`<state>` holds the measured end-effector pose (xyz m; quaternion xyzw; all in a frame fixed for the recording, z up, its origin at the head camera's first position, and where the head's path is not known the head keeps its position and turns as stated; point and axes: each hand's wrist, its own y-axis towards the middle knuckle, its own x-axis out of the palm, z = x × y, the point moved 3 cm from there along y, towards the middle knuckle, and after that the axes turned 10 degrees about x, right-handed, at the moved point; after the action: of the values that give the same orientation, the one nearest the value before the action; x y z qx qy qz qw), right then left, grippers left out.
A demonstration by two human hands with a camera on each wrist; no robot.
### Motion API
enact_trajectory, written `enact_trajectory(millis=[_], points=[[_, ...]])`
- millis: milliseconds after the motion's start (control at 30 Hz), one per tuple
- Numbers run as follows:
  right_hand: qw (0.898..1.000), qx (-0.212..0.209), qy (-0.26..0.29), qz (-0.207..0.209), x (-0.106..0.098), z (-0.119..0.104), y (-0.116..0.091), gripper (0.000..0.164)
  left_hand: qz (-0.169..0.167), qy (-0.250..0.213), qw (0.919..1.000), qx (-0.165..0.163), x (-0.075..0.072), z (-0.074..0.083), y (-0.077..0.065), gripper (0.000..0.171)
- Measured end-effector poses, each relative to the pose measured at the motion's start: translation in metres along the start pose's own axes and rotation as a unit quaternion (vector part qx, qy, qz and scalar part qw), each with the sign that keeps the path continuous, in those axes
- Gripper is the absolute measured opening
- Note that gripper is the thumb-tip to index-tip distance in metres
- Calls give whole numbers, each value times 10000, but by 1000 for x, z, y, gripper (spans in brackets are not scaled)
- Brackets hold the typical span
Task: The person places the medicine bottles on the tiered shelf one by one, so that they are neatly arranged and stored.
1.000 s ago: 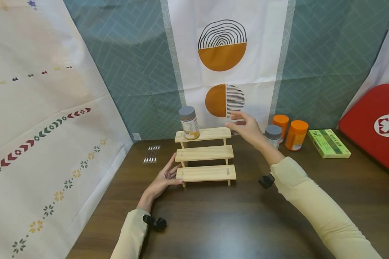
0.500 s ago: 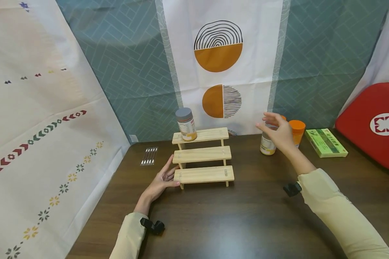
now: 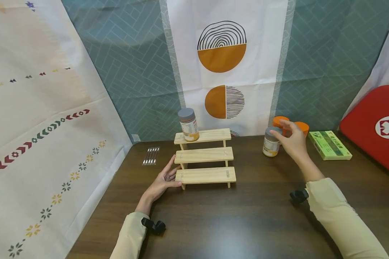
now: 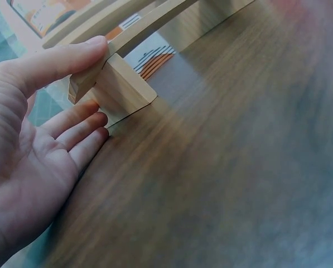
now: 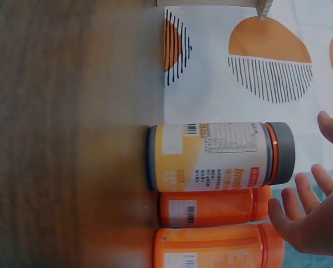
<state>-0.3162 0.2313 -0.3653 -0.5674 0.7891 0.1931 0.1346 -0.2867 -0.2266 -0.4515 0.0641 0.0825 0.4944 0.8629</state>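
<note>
A three-tier wooden rack (image 3: 204, 155) stands on the brown table. My left hand (image 3: 160, 183) holds its left end; in the left wrist view the thumb (image 4: 88, 53) lies on a plank and fingertips touch the leg below. A grey-lidded supplement jar (image 3: 188, 126) stands upright at the left of the top tier. On the right, my right hand (image 3: 295, 142) is spread beside the grey lid of a second such jar (image 3: 271, 146), which stands on the table. In the right wrist view, a gap shows between the fingers (image 5: 300, 195) and that jar (image 5: 211, 156).
Two orange bottles, one at the back (image 3: 280, 119) and one to the right (image 3: 302, 127), stand behind my right hand. Further right are a green box (image 3: 330, 145) and a red case (image 3: 376, 126). A packet of cotton swabs (image 3: 151, 155) lies left of the rack.
My right hand has moved right, from beside the top tier to the second grey-lidded jar, and down a little to its lid. The left hand has stayed on the rack.
</note>
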Motion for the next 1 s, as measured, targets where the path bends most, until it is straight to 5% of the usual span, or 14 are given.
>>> enact_trajectory(millis=[1000], points=[[9981,568,84,-218,12,23,6,71,-41,-124,9999,100,0,0,-1,108]])
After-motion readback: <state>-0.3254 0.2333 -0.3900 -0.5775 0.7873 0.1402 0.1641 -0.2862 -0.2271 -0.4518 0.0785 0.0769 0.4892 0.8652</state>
